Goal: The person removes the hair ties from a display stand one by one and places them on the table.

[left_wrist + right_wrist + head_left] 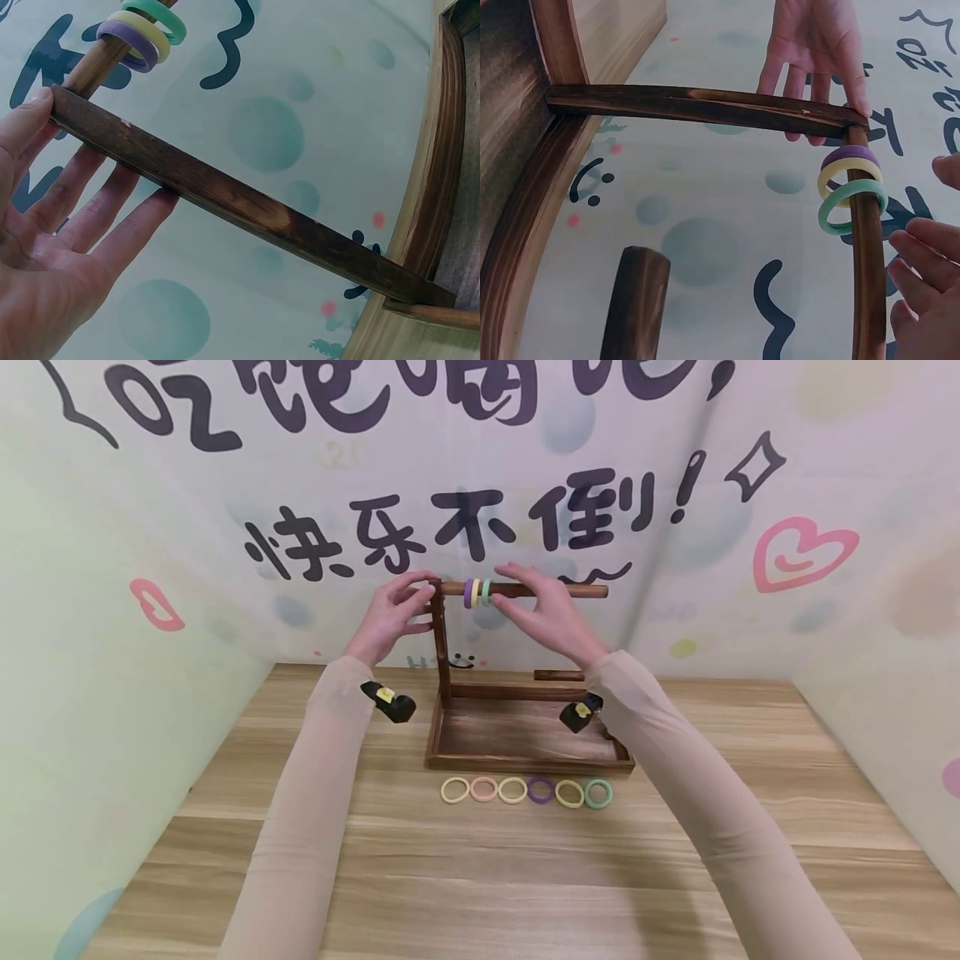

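My left hand (390, 614) steadies the top of the upright post (441, 643) of the wooden stand (525, 752), thumb on the post's end and fingers (112, 217) straight and spread behind it, gripping nothing. My right hand (543, 610) rests at the horizontal rod (555, 591), fingers loosely extended just beside the green ring (487, 592); whether they touch it I cannot tell. 3 rings sit on the rod close to the post: purple ring (468, 592), yellow ring (477, 592), then the green one. 6 more rings (527, 791) lie in a row on the wooden table (480, 877), just in front of the stand's tray.
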Motion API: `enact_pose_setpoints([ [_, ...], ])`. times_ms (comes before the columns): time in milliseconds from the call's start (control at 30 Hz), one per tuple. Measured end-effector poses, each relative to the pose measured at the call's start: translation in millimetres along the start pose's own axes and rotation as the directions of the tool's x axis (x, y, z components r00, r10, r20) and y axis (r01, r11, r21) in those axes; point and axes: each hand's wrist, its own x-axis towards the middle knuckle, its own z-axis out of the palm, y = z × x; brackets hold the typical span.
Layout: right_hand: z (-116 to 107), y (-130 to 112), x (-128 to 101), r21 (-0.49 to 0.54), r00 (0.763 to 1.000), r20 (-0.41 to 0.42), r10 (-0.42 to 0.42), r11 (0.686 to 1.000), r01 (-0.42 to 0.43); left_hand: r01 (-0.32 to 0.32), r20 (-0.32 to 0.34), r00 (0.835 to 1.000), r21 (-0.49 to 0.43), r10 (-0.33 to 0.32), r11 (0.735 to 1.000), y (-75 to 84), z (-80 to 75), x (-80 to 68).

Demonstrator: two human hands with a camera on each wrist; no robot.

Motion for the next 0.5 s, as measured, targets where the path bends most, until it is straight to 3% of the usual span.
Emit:
enact_pose_setpoints([
  [233, 7.4, -1.3, 15.3, -0.061, 1.0, -0.023, 0.009, 0.998, -0.01, 0.001, 0.005, 1.0, 0.003, -0.001, 1.0, -1.4, -1.1, 1.8],
  [500, 16.7, 0.0, 22.5, -0.092, 0.996, -0.03, 0.09, 0.992, -0.092, -0.002, 0.002, 1.0, -0.004, 0.002, 1.0, -2.2, -1.4, 1.3],
])
